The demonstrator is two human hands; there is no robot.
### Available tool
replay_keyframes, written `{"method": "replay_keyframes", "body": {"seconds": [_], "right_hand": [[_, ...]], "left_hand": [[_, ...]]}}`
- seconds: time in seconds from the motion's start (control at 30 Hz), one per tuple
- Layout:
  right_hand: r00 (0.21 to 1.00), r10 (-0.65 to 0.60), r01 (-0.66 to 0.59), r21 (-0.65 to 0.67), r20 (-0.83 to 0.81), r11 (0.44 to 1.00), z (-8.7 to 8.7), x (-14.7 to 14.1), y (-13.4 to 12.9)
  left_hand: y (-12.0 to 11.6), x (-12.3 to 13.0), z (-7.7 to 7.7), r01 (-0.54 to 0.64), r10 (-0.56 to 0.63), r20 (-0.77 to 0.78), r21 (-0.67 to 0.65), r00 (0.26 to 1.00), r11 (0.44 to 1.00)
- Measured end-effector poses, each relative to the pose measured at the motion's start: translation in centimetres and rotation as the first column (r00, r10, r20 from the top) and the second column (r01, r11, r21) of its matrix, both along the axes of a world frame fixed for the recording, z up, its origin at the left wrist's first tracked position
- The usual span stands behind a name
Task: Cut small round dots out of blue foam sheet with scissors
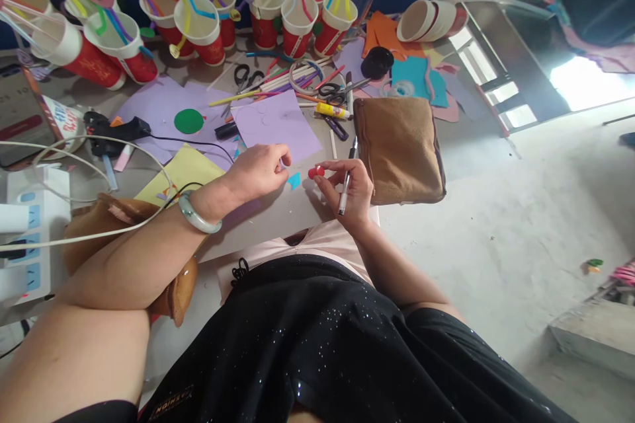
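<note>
Right hand (350,186) had fingers clamped on the red piece (316,172) above the worktop (278,216), pen (347,178) across same hand. Left hand (256,172) was curled nearby; couldn't tell its grip. Risk: pen crowding the pinch, red piece slipping.

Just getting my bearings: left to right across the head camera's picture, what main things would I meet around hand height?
Power strip, bracelet, left fingers, blue scrap, red piece, right fingers, brown bag.
</note>
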State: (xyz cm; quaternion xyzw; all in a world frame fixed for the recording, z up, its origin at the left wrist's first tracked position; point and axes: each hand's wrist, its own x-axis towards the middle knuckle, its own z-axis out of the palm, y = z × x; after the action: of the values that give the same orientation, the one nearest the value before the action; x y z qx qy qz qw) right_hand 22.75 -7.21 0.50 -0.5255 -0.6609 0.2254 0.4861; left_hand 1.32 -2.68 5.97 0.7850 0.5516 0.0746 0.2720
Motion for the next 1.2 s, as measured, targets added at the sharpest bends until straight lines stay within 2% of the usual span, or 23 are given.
{"method": "replay_keyframes", "body": {"seconds": [0.13,0.27,0.4,0.53,0.63,0.73,0.8,0.93,1.03,1.2], "right_hand": [[0.999,-0.001,0.000,0.002,0.043,1.000,0.1,0.0,0.1],[0.992,0.021,-0.022,0.013,0.123,1.000,-0.4,0.6,0.7],[0.975,0.008,-0.012,0.013,0.222,1.000,-1.2,1.6,1.4],[0.947,-0.059,0.002,0.179,0.315,0.984,-1.4,2.1,1.3],[0.900,0.041,-0.167,0.256,0.434,0.952,-1.2,1.7,0.8],[0.796,0.216,-0.387,0.201,0.565,0.900,-1.2,1.0,0.3],[0.733,0.260,-0.459,0.175,0.629,0.871,-1.2,0.7,0.0],[0.672,0.282,-0.548,0.203,0.685,0.812,-1.1,1.1,-0.9],[0.696,0.260,-0.566,0.288,0.670,0.773,-0.9,1.7,-1.8],[0.724,0.234,-0.559,0.352,0.649,0.751,-1.0,2.4,-2.7]], "left_hand": [[-0.4,0.2,-0.3,0.146,-0.142,-0.049,0.068,0.989,0.987],[-0.8,0.4,-0.3,0.151,-0.139,-0.139,0.080,0.980,0.985],[-0.8,0.6,-0.4,0.169,-0.160,-0.142,0.054,0.977,0.984],[-0.7,0.7,-0.5,0.162,-0.153,-0.125,0.061,0.980,0.985],[-0.5,0.5,-0.5,0.056,-0.046,-0.095,0.106,0.994,0.993],[-0.2,0.3,-0.3,-0.018,0.023,-0.029,0.162,0.999,0.987],[-0.2,0.2,-0.3,-0.039,0.039,0.004,0.172,0.999,0.984],[-0.1,0.2,-0.3,-0.052,0.049,0.024,0.162,0.999,0.985],[-0.1,0.2,-0.6,-0.059,0.054,0.035,0.182,0.998,0.982],[-0.1,0.2,-1.1,-0.063,0.053,0.055,0.202,0.997,0.977]]}}
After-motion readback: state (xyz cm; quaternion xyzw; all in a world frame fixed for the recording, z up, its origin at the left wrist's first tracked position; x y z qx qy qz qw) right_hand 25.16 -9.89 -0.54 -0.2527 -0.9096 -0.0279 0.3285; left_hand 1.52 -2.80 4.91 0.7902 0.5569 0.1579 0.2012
